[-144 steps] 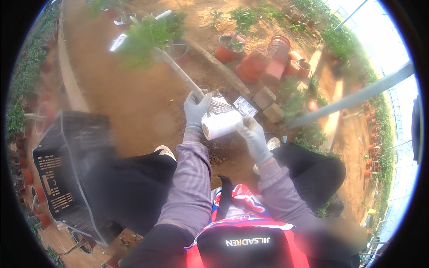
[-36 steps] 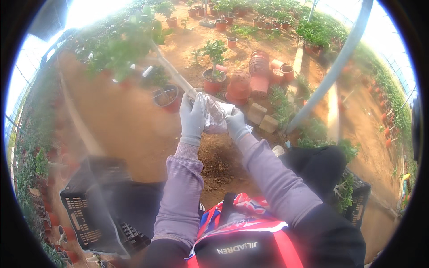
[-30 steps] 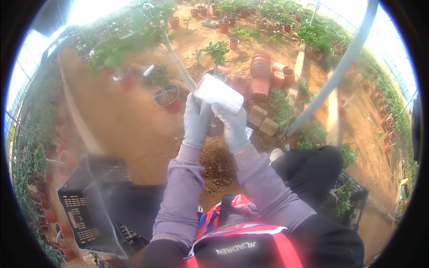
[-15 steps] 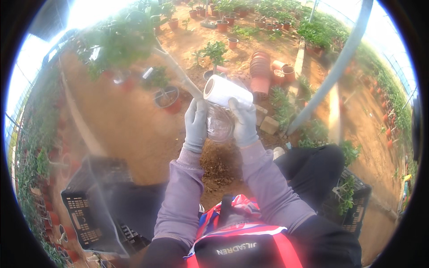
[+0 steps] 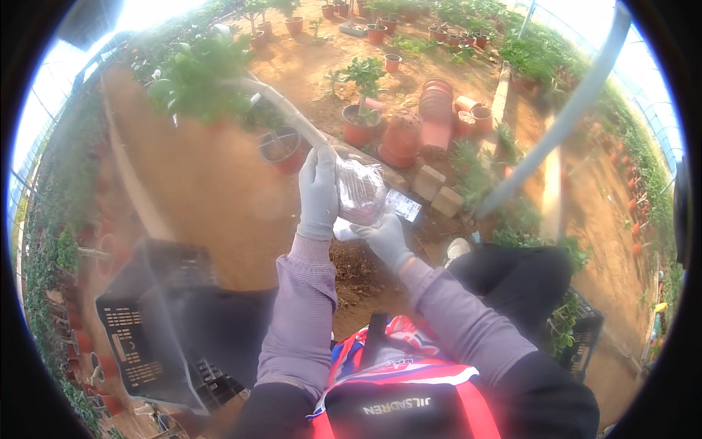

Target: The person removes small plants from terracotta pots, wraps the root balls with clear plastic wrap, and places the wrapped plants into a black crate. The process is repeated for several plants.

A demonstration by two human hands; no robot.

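Leftmost, a black crate (image 5: pixel 128 333) stands by the left edge of the earth path (image 5: pixel 197 183), and right of it the gloved left hand (image 5: pixel 318 194) grasps the bare stem (image 5: pixel 291 113) of a leafy plant just above its film-wrapped root ball (image 5: pixel 362 194). That ball sits between the hands, against the left fingers, while below it the gloved right hand (image 5: pixel 386 240) grips a partly hidden white film roll (image 5: pixel 343 229) by its right end.

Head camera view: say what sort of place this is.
Likely a plant nursery, perhaps in a greenhouse: a potted plant stands on bare soil, near stacked reddish pots, with dense greenery along the sides.
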